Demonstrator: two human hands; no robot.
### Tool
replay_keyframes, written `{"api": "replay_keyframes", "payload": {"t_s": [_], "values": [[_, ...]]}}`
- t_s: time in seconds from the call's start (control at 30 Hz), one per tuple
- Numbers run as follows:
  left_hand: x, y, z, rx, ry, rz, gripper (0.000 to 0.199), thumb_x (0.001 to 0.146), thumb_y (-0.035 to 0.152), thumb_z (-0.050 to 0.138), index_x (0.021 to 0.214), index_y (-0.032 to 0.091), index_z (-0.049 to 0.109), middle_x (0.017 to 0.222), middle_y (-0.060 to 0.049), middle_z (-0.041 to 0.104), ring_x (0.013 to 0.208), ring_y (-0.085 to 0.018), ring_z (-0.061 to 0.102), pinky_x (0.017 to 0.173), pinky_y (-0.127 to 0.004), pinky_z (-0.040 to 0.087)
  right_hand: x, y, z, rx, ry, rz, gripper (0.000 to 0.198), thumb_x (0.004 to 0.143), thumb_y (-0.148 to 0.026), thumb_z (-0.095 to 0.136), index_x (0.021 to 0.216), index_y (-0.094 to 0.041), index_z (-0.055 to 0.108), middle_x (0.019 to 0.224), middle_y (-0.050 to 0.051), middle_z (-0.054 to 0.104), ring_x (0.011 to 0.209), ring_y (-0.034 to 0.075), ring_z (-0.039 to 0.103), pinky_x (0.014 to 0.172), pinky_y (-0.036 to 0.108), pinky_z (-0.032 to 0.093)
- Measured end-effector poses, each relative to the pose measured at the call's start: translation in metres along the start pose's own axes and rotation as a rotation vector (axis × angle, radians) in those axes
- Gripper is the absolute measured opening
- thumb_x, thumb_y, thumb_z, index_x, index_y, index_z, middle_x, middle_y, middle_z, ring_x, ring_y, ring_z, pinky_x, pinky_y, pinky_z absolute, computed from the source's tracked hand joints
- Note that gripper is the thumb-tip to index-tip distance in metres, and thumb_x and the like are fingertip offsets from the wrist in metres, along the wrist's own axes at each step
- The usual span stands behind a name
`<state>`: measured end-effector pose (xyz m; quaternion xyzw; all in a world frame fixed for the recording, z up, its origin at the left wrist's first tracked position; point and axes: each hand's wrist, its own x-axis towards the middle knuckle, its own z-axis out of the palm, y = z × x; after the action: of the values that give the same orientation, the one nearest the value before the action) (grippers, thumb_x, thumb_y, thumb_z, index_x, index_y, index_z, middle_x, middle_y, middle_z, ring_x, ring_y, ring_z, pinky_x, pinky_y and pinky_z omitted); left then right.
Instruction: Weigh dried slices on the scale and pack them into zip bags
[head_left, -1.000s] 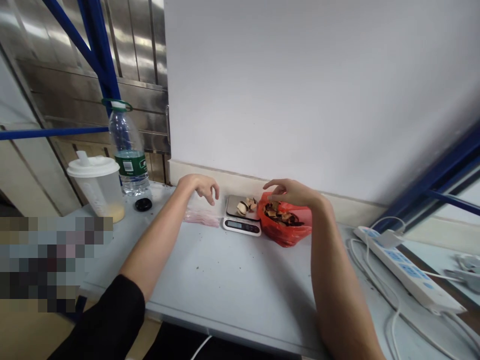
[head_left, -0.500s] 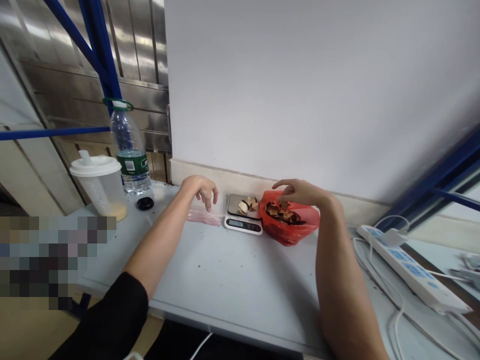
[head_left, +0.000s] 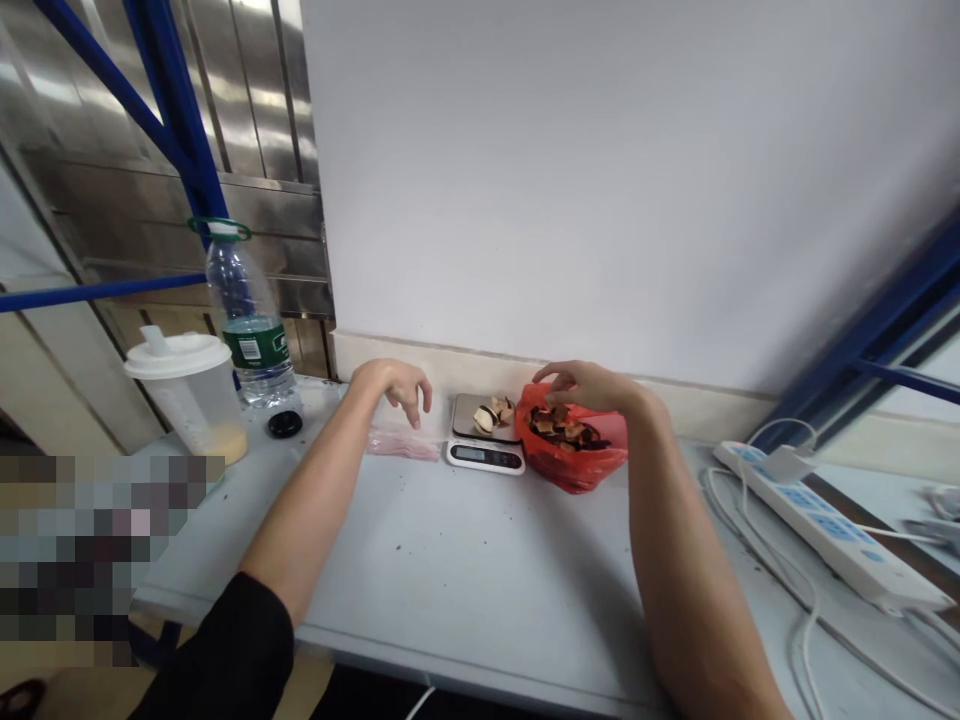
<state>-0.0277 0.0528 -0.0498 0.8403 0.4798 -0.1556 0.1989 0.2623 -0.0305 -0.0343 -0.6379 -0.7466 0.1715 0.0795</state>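
**Above a pale blue-grey tabletop [head_left: 465, 590], two bare hands on either side of a small white kitchen scale [head_left: 486, 457]**

Over the left side of the scale hangs the left hand [head_left: 405, 390], bent at the wrist, its fingers slack, slightly parted and pointing down. Nearest to it are the flat, clear plastic bags with pinkish edges [head_left: 405, 447], lying just below on the table.

On the other side, the right hand [head_left: 581, 384] is held over the crumpled red plastic bag [head_left: 574, 478], fingers half curled and fairly close together; whether they pinch anything cannot be told. Below its fingertips, inside the open bag, lie curled dark-brown and tan dried pieces [head_left: 570, 432].

Between the hands, on the scale's square metal plate, rests a small heap of cream and brown pieces [head_left: 493, 415], near both hands but apart from them. The scale's display faces the person, and the red bag sits right beside its right edge.
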Motion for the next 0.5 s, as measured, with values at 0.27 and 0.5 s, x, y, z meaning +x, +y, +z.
{"api": "replay_keyframes", "payload": {"t_s": [0.27, 0.5], "values": [[-0.0058, 0.0051, -0.0019, 0.026, 0.0, 0.0, 0.055, 0.057, 0.04, 0.079, 0.108, 0.024, 0.072, 0.104, -0.005, 0.077, 0.094, -0.024, 0.069, 0.083, -0.029, 0.053, 0.0003, -0.0031, 0.0026, 0.027, 0.029, 0.062, 0.043, 0.083, -0.012, 0.057, 0.124, -0.021, 0.065, 0.116, 0.009, 0.074, 0.085, 0.019, 0.073, 0.072, 0.027, 0.055], [0.001, 0.0018, 0.0035, 0.037, -0.043, -0.029, 0.053, 0.053, 0.039, 0.08, 0.103, 0.024, 0.074, 0.094, -0.004, 0.078, 0.091, -0.026, 0.068, 0.072, -0.028, 0.053, -0.0028, -0.0043, -0.0003, 0.065, -0.001, 0.081, 0.057, 0.072, -0.006, 0.062, 0.127, -0.021, 0.062, 0.11, 0.007, 0.077, 0.085, 0.02, 0.073, 0.074, 0.027, 0.057]]}}
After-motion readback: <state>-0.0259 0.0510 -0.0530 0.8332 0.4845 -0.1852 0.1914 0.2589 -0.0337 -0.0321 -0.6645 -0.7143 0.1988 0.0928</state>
